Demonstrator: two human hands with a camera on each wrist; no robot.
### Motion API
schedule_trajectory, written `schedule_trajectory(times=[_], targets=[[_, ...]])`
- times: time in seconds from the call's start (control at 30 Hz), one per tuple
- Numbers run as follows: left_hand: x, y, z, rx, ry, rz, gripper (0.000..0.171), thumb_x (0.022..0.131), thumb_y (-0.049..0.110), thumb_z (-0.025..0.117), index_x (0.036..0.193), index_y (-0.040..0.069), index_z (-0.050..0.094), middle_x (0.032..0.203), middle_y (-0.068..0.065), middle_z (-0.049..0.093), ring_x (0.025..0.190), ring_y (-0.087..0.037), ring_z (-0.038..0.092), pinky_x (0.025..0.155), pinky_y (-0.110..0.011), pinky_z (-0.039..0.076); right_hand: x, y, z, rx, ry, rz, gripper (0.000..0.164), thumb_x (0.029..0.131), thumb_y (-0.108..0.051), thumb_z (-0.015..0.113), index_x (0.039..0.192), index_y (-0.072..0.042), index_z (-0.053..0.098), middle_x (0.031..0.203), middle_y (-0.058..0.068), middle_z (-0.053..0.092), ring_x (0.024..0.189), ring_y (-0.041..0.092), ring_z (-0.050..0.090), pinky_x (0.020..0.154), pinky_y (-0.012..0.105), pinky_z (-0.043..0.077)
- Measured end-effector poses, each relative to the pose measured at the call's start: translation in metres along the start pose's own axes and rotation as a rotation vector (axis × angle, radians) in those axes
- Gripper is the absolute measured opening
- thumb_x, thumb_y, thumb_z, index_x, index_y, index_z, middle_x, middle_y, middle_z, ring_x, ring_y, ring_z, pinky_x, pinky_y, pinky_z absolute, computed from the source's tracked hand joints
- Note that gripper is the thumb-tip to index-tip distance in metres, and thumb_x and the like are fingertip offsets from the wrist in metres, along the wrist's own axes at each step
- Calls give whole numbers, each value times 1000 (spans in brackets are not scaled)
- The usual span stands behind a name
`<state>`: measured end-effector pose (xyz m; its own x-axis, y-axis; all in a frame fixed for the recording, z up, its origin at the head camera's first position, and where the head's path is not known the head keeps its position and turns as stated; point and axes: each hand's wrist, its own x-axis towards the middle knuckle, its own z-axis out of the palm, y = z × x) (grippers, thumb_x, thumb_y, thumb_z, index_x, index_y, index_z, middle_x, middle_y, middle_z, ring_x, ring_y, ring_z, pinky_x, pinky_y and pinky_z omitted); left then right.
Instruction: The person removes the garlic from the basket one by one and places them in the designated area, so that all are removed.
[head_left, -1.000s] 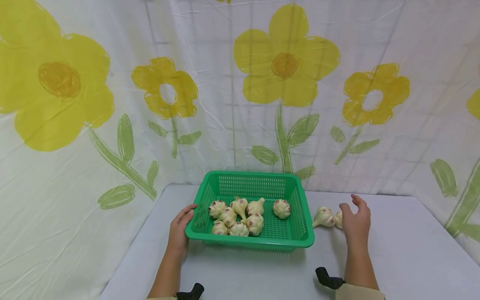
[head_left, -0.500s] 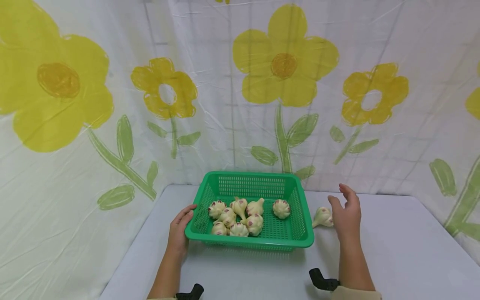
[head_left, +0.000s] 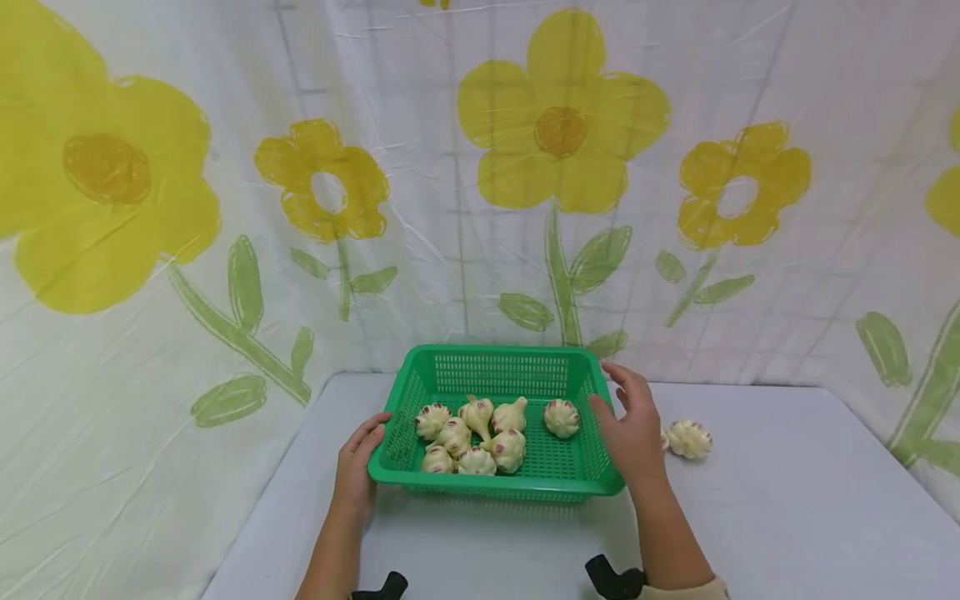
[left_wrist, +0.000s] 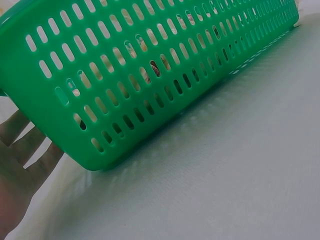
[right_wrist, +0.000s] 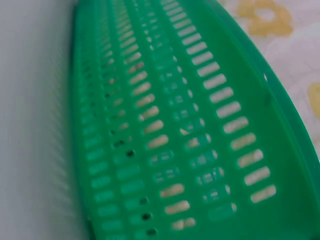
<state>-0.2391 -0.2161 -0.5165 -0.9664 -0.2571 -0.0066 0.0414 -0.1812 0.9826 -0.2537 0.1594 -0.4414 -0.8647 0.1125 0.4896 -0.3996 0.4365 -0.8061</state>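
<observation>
A green plastic basket [head_left: 495,484] holds several garlic bulbs [head_left: 508,450], mostly grouped at its left, with one lone bulb [head_left: 562,418] at the right. My left hand [head_left: 354,475] rests against the basket's left side; in the left wrist view, its fingers [left_wrist: 31,145] stretch out along the outside near a corner. Over the right rim is my right hand [head_left: 633,433], thumb and fingers spread apart. Only the slotted basket wall [right_wrist: 200,120] shows in the right wrist view, with that hand out of frame.
On the white table [head_left: 787,500], right of the basket, lies a garlic bulb [head_left: 690,439]. Another beside it is mostly hidden behind my right hand. A white curtain [head_left: 427,275] printed with yellow flowers hangs behind the table. Black wrist mounts [head_left: 615,577] sit on both wrists.
My right hand has moved left from above the loose garlic bulbs to the basket's right rim, uncovering the outer bulb. The left hand and the basket's contents look unchanged.
</observation>
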Motion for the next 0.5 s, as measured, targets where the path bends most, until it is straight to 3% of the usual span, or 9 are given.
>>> schedule_trajectory(times=[0.13, 0.3, 0.4, 0.5], targets=[[-1, 1, -1, 2, -2, 6, 46, 100, 35, 56, 134, 4, 57, 131, 9, 54, 123, -6, 48, 90, -17, 48, -7, -8, 16, -26, -62, -122, 44, 94, -9, 65, 136, -12, 54, 139, 8, 51, 131, 27, 47, 105, 51, 43], [-1, 0, -1, -7, -1, -8, 46, 100, 34, 57, 134, 4, 56, 134, 7, 52, 123, -7, 48, 89, -18, 49, -15, -12, 35, -96, -150, -210, 42, 93, -12, 66, 134, -16, 56, 138, 6, 53, 130, 26, 49, 99, 53, 46], [0, -1, -1, -11, -6, -22, 47, 100, 35, 57, 135, 4, 54, 137, 5, 49, 124, -8, 48, 90, -18, 49, -17, -12, 41, -137, -211, -210, 43, 93, -14, 67, 134, -13, 56, 139, 8, 52, 130, 29, 49, 98, 54, 46], [0, -1, -1, -6, -11, -25, 49, 100, 36, 56, 137, 5, 53, 140, 4, 47, 124, -7, 47, 90, -18, 48, -17, -12, 43, -174, -266, -155, 43, 93, -17, 67, 134, -12, 57, 139, 10, 52, 130, 31, 49, 99, 55, 45]])
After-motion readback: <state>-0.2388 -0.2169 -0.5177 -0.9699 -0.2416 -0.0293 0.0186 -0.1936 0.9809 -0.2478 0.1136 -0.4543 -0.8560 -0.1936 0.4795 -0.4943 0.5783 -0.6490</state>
